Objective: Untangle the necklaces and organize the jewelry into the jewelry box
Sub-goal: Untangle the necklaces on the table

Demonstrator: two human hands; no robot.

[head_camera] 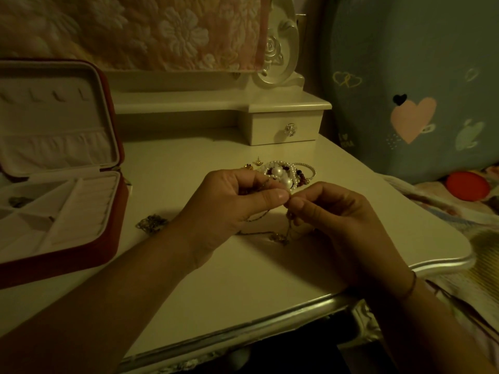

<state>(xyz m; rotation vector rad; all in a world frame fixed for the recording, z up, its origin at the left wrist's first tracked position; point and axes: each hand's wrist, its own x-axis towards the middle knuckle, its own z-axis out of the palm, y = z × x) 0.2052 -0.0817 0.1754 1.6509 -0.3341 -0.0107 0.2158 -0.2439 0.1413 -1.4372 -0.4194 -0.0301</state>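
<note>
My left hand (229, 201) and my right hand (332, 214) meet over the middle of the white dressing table, each pinching a thin gold necklace chain (279, 237) between thumb and fingers. The chain hangs down from the fingertips and trails onto the table below them. Behind the hands lies a heap of pearl and dark red bead jewelry (286, 175) with small gold earrings (256, 161) beside it. Another tangled chain (151, 222) lies left of my left wrist. The red jewelry box (64, 249) stands open at the left, its pale compartments facing up.
A small white drawer unit with a crystal knob (290, 129) sits at the back of the table. The table's curved silver edge (442, 261) runs along the right and front. A blue cushion with hearts (410, 103) and a red lid (467, 186) lie to the right.
</note>
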